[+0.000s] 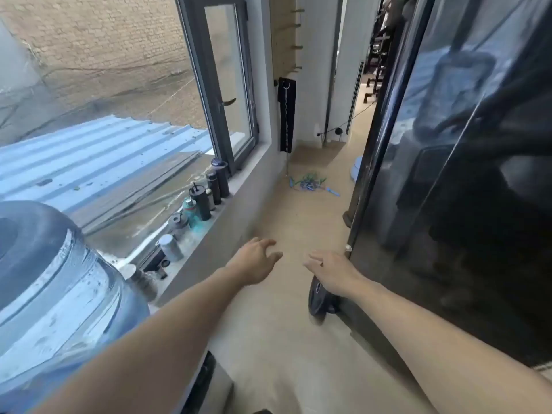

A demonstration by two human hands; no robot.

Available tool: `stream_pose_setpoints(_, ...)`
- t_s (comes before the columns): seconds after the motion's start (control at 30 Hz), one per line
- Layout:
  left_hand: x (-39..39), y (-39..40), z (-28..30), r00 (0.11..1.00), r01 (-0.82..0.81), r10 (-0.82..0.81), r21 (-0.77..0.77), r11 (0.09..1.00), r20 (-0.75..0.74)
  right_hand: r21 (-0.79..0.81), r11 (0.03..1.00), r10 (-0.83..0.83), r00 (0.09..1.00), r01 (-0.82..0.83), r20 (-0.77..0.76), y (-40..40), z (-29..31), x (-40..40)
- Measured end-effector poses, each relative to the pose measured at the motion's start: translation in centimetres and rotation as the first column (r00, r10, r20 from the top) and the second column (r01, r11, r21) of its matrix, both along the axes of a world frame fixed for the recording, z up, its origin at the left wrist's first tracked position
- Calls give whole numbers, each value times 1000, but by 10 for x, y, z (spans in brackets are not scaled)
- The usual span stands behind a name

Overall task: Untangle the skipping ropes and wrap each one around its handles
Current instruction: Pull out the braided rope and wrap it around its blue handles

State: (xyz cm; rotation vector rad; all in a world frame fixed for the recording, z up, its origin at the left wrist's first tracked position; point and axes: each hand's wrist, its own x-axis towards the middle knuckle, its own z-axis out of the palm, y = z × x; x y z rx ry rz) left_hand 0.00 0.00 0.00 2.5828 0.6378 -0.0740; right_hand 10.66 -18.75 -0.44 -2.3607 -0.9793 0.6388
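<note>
A large translucent blue water jug (53, 294) fills the left foreground beside a grey windowsill (206, 234) lined with dark and silver drink bottles (200, 204). The person's bare left hand (257, 261) and right hand (328, 273) reach forward over the beige floor (283, 339), apart, fingers loosely spread, holding nothing. Well ahead lies the tangled heap of blue and green skipping ropes (310, 183), one pale blue handle (332, 191) poking out to the right. A black weight plate (318, 298) leans against the glossy black cabinet (463, 204). Walking closer and crouching before separating one rope's handles looks the wise approach.
</note>
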Motion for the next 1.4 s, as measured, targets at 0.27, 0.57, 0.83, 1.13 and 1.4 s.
stream_pose_setpoints(0.27,42,21,-85,958,33,-65,-117,993,-281,-210,978,-42,995,23,-88,36,-98,42)
stream_pose_setpoints(0.57,137,111,-128,919,40,-118,-208,977,-377,-367,928,-119,983,61,-137,136,-148,126)
stream_pose_setpoints(0.83,236,205,-140,895,79,-179,-249,965,-408,-424,904,-154,966,53,-209,223,-167,215)
stream_pose_setpoints(1.13,406,350,-139,891,69,-131,-156,985,-436,-467,884,-137,965,17,-224,340,-173,396)
stream_pose_setpoints(1.4,558,429,-127,930,71,-128,-174,982,-345,-442,897,-117,968,6,-223,418,-153,542)
